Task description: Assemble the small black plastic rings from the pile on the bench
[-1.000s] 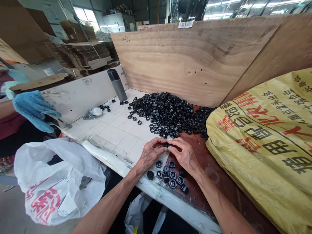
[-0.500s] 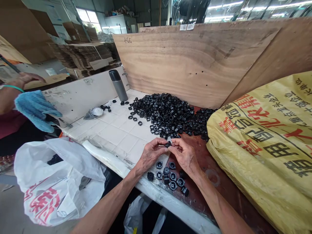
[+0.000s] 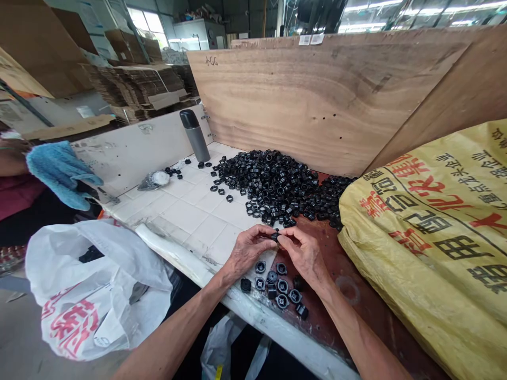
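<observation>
Between the fingertips of my left hand [image 3: 251, 247] and my right hand [image 3: 303, 252] is a small black plastic part [image 3: 275, 236], mostly covered by the fingers. Both hands are closed in a pinch on it, just above the table. Below them, near the table's front edge, lie several round black plastic caps [image 3: 282, 286], some with a cross-shaped inside facing up. Beyond my hands spreads a large heap of black plastic rings [image 3: 273, 184], a few of them loose at its left side.
A yellow woven sack [image 3: 428, 237] bulges over the table's right side. A dark grey flask [image 3: 195, 138] stands at the back left, near a small plastic bag [image 3: 155, 180]. Left are a white plastic bag [image 3: 99, 285], a blue towel [image 3: 61, 171] and another person's arm [image 3: 11, 158]. A wooden board [image 3: 317, 100] walls the back.
The view has shifted slightly. My fingers have drawn a little closer together around the black part. The other person's hand at the left has moved back and down.
</observation>
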`<action>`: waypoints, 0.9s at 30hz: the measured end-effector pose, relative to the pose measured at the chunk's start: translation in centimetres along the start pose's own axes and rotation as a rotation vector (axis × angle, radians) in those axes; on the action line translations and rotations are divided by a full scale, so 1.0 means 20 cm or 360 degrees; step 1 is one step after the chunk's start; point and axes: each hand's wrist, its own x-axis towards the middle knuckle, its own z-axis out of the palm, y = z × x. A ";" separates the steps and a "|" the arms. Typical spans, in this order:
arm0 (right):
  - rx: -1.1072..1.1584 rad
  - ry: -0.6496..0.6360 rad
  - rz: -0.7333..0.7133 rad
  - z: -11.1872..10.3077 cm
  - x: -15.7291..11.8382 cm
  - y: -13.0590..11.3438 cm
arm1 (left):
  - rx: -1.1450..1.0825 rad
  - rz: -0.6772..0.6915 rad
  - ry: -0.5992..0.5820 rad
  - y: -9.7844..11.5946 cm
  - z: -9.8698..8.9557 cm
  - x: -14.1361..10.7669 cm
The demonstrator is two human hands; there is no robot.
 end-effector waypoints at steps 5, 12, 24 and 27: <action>-0.0139 0.0095 -0.0360 0.01 0.00 0.01 | 0.0114 -0.0087 0.0047 -0.01 -0.02 0.00; -0.0005 0.0090 -0.0227 0.03 -0.02 0.02 | 0.0004 -0.0177 -0.0041 0.02 -0.02 0.00; -0.0017 0.0150 -0.0077 0.04 -0.03 0.00 | 0.0293 0.0128 -0.0023 -0.01 -0.02 -0.01; 0.0140 0.0094 0.0111 0.03 -0.02 0.00 | 0.0308 0.0111 -0.0031 -0.01 -0.01 -0.01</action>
